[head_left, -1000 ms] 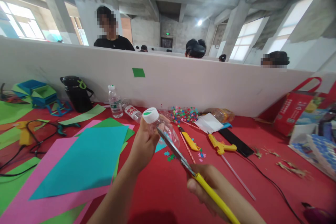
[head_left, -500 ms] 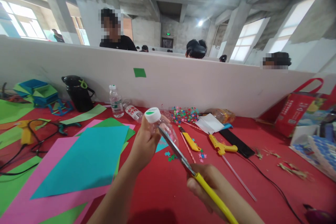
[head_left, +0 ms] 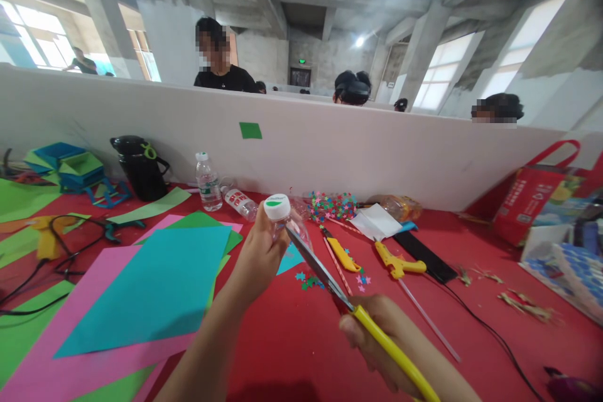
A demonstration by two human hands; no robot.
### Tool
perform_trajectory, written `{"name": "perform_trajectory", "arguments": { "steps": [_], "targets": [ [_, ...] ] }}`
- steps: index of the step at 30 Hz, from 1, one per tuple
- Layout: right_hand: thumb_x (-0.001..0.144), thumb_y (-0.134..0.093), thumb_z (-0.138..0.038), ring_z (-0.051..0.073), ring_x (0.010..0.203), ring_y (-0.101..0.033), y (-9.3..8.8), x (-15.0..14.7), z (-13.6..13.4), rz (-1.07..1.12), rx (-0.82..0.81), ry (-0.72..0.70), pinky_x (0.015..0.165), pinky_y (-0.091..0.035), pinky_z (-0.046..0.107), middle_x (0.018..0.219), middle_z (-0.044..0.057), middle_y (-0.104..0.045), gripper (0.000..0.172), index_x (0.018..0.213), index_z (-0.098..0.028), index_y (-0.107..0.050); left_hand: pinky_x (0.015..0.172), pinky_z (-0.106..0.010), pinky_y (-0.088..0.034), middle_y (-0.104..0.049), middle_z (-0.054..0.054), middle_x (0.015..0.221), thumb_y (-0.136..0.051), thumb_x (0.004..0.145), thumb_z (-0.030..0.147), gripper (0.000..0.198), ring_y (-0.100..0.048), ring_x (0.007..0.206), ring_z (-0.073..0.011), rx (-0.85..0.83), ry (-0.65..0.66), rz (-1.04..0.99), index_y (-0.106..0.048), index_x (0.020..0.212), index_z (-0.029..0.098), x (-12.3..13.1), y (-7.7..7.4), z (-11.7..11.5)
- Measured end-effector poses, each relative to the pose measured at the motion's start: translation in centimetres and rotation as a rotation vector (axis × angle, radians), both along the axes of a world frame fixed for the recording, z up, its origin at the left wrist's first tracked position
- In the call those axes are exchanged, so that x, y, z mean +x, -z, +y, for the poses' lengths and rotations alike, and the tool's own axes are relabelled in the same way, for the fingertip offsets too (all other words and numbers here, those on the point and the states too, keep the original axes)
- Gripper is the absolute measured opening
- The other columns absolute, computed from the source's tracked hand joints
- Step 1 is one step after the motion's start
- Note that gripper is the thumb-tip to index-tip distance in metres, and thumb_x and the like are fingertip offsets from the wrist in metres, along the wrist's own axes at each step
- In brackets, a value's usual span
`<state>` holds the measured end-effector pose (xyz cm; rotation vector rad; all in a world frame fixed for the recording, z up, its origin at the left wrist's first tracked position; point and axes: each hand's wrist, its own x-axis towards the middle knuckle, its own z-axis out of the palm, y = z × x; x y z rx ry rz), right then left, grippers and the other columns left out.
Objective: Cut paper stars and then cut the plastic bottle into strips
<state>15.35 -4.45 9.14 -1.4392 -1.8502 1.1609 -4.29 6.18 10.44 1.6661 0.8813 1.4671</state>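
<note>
My left hand [head_left: 261,251] is wrapped around a clear plastic bottle [head_left: 301,233] with a white cap [head_left: 277,206] that bears a green leaf mark. The bottle is tilted, its cap toward me, and its far side is partly hidden by the hand. In my right hand [head_left: 372,333] is a pair of scissors [head_left: 325,276] with yellow handles. The blades point up and left, their tips close beside the bottle; whether they touch it I cannot tell. Past the blades lie a yellow utility knife [head_left: 343,255] and several star sequins [head_left: 308,281] on the red table.
Coloured paper sheets [head_left: 160,289] cover the left side. A black flask [head_left: 139,166], an upright water bottle [head_left: 208,182] and a lying bottle [head_left: 239,202] stand near the white partition [head_left: 330,151]. At right are a yellow glue gun [head_left: 398,260] with its cord and a red bag [head_left: 527,201].
The bottle has turned slightly, so its cap faces me more. My right hand and the scissors have shifted a little to the right. A person behind the partition has moved right.
</note>
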Motion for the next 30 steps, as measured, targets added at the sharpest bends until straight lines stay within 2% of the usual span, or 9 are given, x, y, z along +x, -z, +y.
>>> {"name": "perform_trajectory", "arguments": {
  "steps": [3, 5, 9, 12, 16, 19, 22, 26, 30],
  "targets": [
    [0.091, -0.048, -0.056, 0.008, 0.041, -0.033, 0.4, 0.2, 0.3, -0.012, -0.014, 0.002, 0.042, -0.015, 0.024, 0.047, -0.007, -0.039, 0.046, 0.061, -0.022, -0.037, 0.080, -0.037, -0.047, -0.065, -0.005, 0.093, -0.065, 0.073, 0.014, 0.032, -0.061, 0.087, -0.0230, -0.024, 0.002, -0.016, -0.055, 0.103, 0.023, 0.2, -0.1, 0.0],
    [0.091, -0.049, -0.054, 0.008, 0.040, -0.033, 0.4, 0.4, 0.5, -0.015, -0.015, -0.002, 0.041, -0.016, 0.023, 0.047, -0.007, -0.040, 0.044, 0.063, -0.022, -0.038, 0.079, -0.037, -0.047, -0.065, -0.004, 0.090, -0.064, 0.074, 0.015, 0.028, -0.062, 0.084, -0.0221, -0.041, 0.029, -0.025, -0.055, 0.099, 0.022, 0.5, -0.2, 0.1],
    [0.086, -0.051, -0.065, 0.007, 0.038, -0.036, 0.0, 0.7, 0.4, 0.011, -0.050, -0.020, 0.039, -0.019, 0.022, 0.050, -0.006, -0.044, 0.049, 0.064, -0.022, -0.039, 0.080, -0.039, -0.049, -0.065, -0.003, 0.087, -0.063, 0.077, 0.025, 0.018, -0.063, 0.083, -0.0217, -0.117, 0.053, -0.159, -0.054, 0.093, 0.021, 0.7, -0.6, 0.4],
    [0.080, -0.049, -0.074, 0.007, 0.034, -0.036, -0.1, 0.6, 0.1, 0.120, -0.074, 0.125, 0.036, -0.023, 0.021, 0.049, -0.008, -0.042, 0.054, 0.068, -0.022, -0.044, 0.086, -0.041, -0.049, -0.065, -0.003, 0.095, -0.069, 0.073, 0.026, 0.029, -0.064, 0.093, -0.0231, -0.263, 0.080, -0.328, -0.053, 0.096, 0.022, 0.5, -0.9, 0.4],
    [0.081, -0.046, -0.073, 0.008, 0.034, -0.036, -0.5, 0.3, 0.2, 0.264, 0.036, 0.359, 0.043, -0.035, 0.022, 0.038, -0.010, -0.038, 0.053, 0.074, -0.021, -0.053, 0.094, -0.041, -0.046, -0.065, -0.004, 0.108, -0.073, 0.065, 0.016, 0.043, -0.061, 0.109, -0.0256, -0.411, 0.268, -0.446, -0.055, 0.104, 0.023, 0.6, -0.8, -0.4],
    [0.076, -0.052, -0.068, 0.009, 0.034, -0.039, -1.0, 0.1, 0.8, 0.289, 0.046, 0.414, 0.043, -0.037, 0.023, 0.033, -0.009, -0.039, 0.047, 0.066, -0.022, -0.050, 0.096, -0.039, -0.045, -0.066, -0.005, 0.110, -0.075, 0.062, 0.017, 0.047, -0.059, 0.113, -0.0272, -0.424, 0.420, -0.456, -0.059, 0.106, 0.022, 1.4, -0.4, -1.1],
    [0.075, -0.054, -0.062, 0.010, 0.033, -0.041, -1.6, 0.0, 1.1, 0.343, 0.097, 0.428, 0.043, -0.040, 0.024, 0.032, -0.008, -0.038, 0.043, 0.059, -0.024, -0.045, 0.095, -0.041, -0.046, -0.068, -0.006, 0.107, -0.074, 0.066, 0.025, 0.041, -0.060, 0.111, -0.0289, -0.412, 0.519, -0.447, -0.063, 0.105, 0.021, 2.4, -0.1, -1.5],
    [0.077, -0.056, -0.053, 0.010, 0.034, -0.043, -1.6, -0.3, 1.1, 0.356, 0.114, 0.449, 0.038, -0.036, 0.021, 0.036, -0.008, -0.039, 0.036, 0.060, -0.023, -0.047, 0.095, -0.042, -0.048, -0.069, -0.007, 0.106, -0.066, 0.077, 0.030, 0.026, -0.061, 0.109, -0.0279, -0.435, 0.533, -0.503, -0.065, 0.101, 0.021, 3.7, 0.2, -1.8],
    [0.075, -0.061, -0.047, 0.007, 0.031, -0.037, -0.8, -0.5, 1.4, 0.363, 0.080, 0.480, 0.032, -0.029, 0.018, 0.044, -0.009, -0.043, 0.030, 0.066, -0.021, -0.049, 0.094, -0.040, -0.049, -0.068, -0.005, 0.106, -0.066, 0.078, 0.026, 0.024, -0.061, 0.108, -0.0251, -0.453, 0.482, -0.500, -0.065, 0.101, 0.022, 4.5, 0.7, -2.1]
  ]
}}
